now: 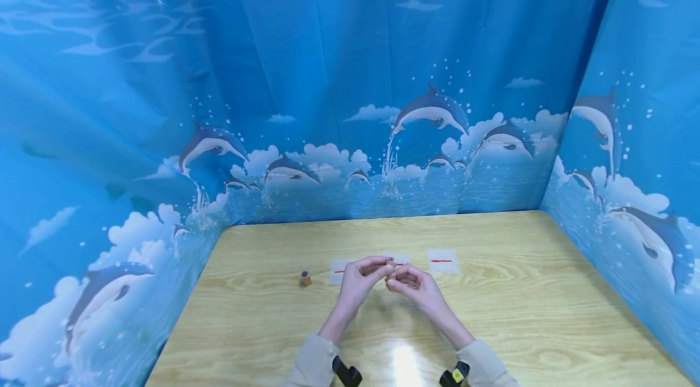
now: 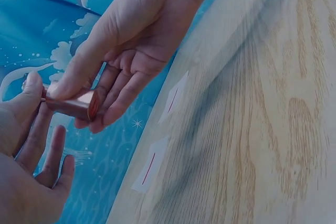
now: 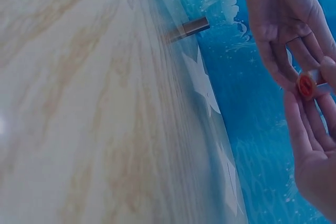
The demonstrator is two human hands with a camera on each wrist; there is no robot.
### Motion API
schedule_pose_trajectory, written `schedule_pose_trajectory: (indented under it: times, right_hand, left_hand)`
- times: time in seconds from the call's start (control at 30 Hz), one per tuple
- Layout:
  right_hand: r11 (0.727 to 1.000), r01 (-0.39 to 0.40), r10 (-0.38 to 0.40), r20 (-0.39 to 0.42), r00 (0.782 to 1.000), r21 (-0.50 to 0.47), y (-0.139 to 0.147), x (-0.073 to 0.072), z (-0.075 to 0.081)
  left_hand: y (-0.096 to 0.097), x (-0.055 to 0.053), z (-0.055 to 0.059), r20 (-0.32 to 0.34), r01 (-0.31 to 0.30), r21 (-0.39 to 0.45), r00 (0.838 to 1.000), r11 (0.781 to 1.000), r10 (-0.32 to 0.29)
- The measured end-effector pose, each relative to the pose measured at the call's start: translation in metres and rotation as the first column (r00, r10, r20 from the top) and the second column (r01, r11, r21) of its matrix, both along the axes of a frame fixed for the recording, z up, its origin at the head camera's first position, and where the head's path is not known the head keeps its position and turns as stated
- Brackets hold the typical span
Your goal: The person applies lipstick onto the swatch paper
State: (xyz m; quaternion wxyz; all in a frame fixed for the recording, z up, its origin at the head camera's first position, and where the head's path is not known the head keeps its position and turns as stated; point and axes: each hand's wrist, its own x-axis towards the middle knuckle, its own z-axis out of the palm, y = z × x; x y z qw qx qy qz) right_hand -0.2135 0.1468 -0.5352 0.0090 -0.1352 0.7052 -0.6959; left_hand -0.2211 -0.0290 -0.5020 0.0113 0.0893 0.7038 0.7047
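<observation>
A lipstick (image 2: 76, 104) in a shiny copper-coloured tube is held between both hands above the table. My left hand (image 1: 358, 280) pinches its narrower end between thumb and fingers. Around the wider base, the thumb and fingers of my right hand (image 1: 421, 294) grip the tube. In the right wrist view the round end of the lipstick (image 3: 306, 85) shows orange-red inside a copper rim. To the left on the table stands the copper cap (image 1: 305, 279), its open end up. The bullet is hidden by the fingers.
White paper pieces, each with a red stroke, lie in a row behind the hands, including the left paper (image 1: 335, 277) and the right paper (image 1: 451, 267). The wooden table (image 1: 262, 326) ends at a blue dolphin-printed curtain (image 1: 328, 192) behind and at the sides.
</observation>
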Motion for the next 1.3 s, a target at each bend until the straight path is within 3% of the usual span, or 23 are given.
schedule_pose_trajectory:
  times: [0.13,0.27,0.6,0.83,1.2,1.3]
  right_hand:
    - [0.998,0.05,-0.05,0.015,0.999,0.026,-0.003,0.002,0.003]
    - [0.999,0.05,-0.05,0.021,0.999,0.01,-0.005,0.004,0.006]
    - [0.996,0.084,-0.084,0.053,0.995,0.002,-0.007,0.003,0.007]
    - [0.994,0.109,-0.109,0.077,0.991,-0.001,-0.007,0.001,0.008]
    - [0.991,0.135,-0.136,0.096,0.986,0.011,-0.007,-0.002,0.005]
    - [0.992,0.128,-0.129,0.087,0.988,0.016,-0.008,-0.002,0.005]
  left_hand:
    - [0.003,0.001,0.001,-0.013,-0.041,0.007,0.999,0.999,0.041]
    - [0.004,0.001,0.0,-0.02,-0.077,-0.002,0.997,0.997,0.077]
    - [0.003,-0.001,-0.001,-0.08,-0.07,-0.061,0.995,0.996,0.065]
    - [-0.005,-0.004,0.0,-0.041,-0.041,-0.072,0.998,0.997,0.038]
    - [-0.027,-0.01,0.007,0.017,-0.092,-0.026,0.996,0.995,0.092]
    - [-0.036,-0.015,0.003,0.033,-0.099,-0.007,0.995,0.995,0.099]
